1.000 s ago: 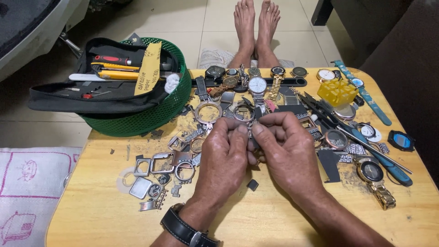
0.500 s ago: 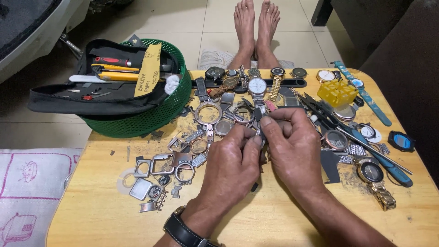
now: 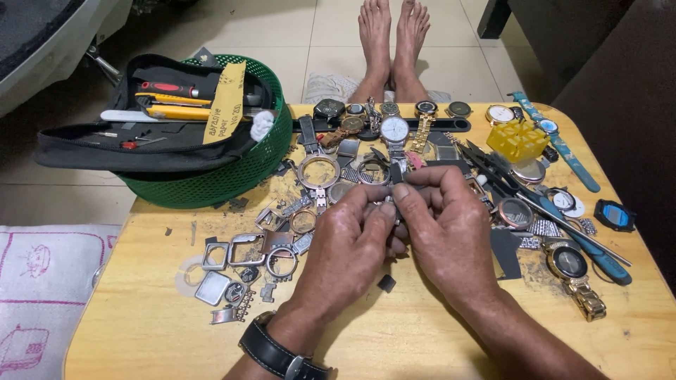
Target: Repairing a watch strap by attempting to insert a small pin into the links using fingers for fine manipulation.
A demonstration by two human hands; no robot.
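My left hand (image 3: 348, 246) and my right hand (image 3: 443, 225) meet at the middle of a small wooden table (image 3: 436, 338). Together their fingertips pinch a small dark watch part (image 3: 396, 176); its exact shape is mostly hidden by the fingers. A black wristwatch (image 3: 278, 352) sits on my left wrist. A tiny dark piece (image 3: 386, 283) lies on the table under my hands. Round metal watch cases (image 3: 318, 171) lie just beyond my fingers.
A green mesh basket (image 3: 211, 179) holding a black tool pouch (image 3: 134, 144) stands at the back left. Loose watch cases and bezels (image 3: 243, 257) lie left. Several watches (image 3: 394, 127) line the far edge. A yellow plastic block (image 3: 517, 141), tweezers and a gold watch (image 3: 574, 271) lie right. Another person's bare feet (image 3: 391, 39) rest beyond.
My hands have shifted a little and turned the small part between the fingertips; the right hand now sits slightly higher. Nothing else on the table has moved.
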